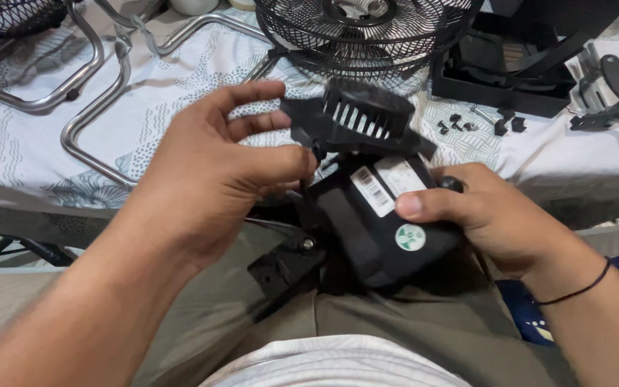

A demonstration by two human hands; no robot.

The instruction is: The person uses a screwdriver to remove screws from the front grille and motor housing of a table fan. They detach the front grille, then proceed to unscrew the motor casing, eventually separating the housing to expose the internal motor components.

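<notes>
I saw my right hand (496, 218) wrapped around the black fan motor housing (377, 226), thumb pressed flat along its top just beside the white stickers and the round green one, the other fingers curled under it and clamped tight. The housing lay on my lap, over the khaki trousers (424, 322), just short of the table edge. My left hand (209, 179) sat against the upper left of the housing, thumb and forefinger pinched on a small black knob (319, 152) where the slotted black rear cover (360, 118) met the body; the remaining fingers were spread apart above it. A black bracket (284, 269) with a screw hung below the housing (its far end was hidden by my wrist). On the patterned tablecloth (180, 93) beyond lay a black wire fan grille (367, 32), chrome tube stands (98, 100), a black tray (506, 79) and a few loose black screws (460, 123)
</notes>
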